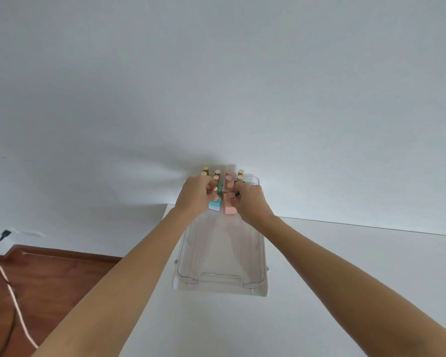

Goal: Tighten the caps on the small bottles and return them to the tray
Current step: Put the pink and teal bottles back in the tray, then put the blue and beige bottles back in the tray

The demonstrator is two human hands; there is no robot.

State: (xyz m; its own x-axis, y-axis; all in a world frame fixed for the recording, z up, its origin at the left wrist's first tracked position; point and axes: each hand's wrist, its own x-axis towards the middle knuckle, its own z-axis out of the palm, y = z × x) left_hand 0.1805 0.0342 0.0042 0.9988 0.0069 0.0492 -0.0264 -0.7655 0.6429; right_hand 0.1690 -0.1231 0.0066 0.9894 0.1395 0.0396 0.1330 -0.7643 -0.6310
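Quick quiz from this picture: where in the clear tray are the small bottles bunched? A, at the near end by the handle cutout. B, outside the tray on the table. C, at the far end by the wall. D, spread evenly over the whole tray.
C: the bottles stand clustered at the far end of the tray, where both hands reach, while its near part is bare.

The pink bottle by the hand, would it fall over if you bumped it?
Probably not easily. The pink bottle has a wide, blocky base, so it likely sits steady. Its tall cap may make it a bit top-heavy, though. Other bottles crowd behind it, which could stop a tumble.
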